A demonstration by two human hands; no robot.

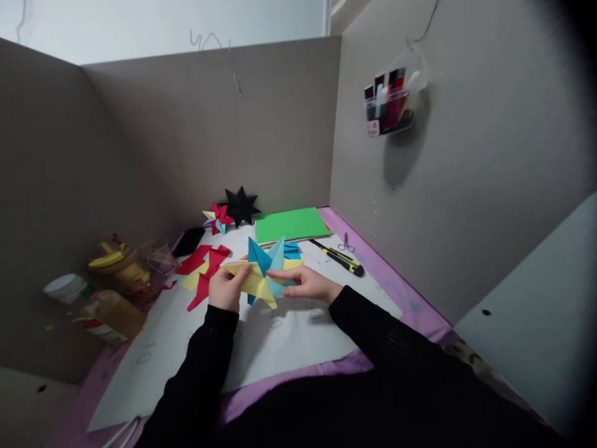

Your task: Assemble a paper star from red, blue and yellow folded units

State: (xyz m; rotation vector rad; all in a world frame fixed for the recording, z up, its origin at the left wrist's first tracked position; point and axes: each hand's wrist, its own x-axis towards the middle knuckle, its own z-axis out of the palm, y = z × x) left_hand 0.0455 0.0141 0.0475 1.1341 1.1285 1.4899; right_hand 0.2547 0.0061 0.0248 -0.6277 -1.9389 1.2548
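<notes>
A folded paper star (255, 283) in blue, light blue and yellow is held up over the white sheet. My left hand (227, 289) pinches a yellow point on its left side, thumb on top. From the right, my right hand (311, 284) reaches onto the star; its index finger lies across the middle and the thumb sits just below, at the light blue part. Red folded paper pieces (203, 287) and a yellow piece (193, 277) lie left of my left hand. Behind the star rest blue folded pieces (292, 251).
A utility knife (342, 260) and small scissors (346, 243) lie at the right. Green paper sheets (293, 224), a black star (241, 206), a multicoloured star (217, 218) and a phone (189, 241) are at the back. A bottle (114, 316) stands left; a plastic holder (394, 102) hangs on the right partition.
</notes>
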